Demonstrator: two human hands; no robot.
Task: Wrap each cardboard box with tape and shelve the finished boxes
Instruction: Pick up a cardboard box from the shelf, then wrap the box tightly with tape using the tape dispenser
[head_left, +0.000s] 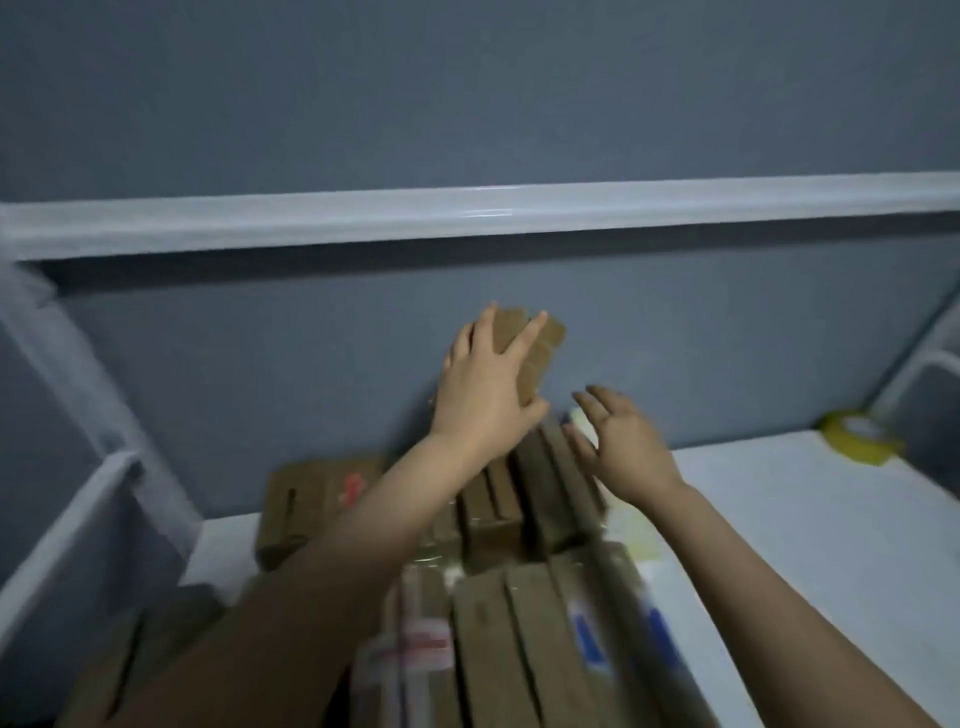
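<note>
Cardboard box, one, gripped by left hand fingers; right hand fingers spread open.

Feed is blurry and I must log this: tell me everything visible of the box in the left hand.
The box is small, brown cardboard with faint bands across its face, possibly tape. It is raised and tilted before the grey wall, above the stacked boxes. The left hand grips it, fingers spread over its face, thumb at its lower edge.

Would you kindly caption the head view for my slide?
Left hand grips a cardboard box above stacked boxes on a white shelf; right hand open.
</note>
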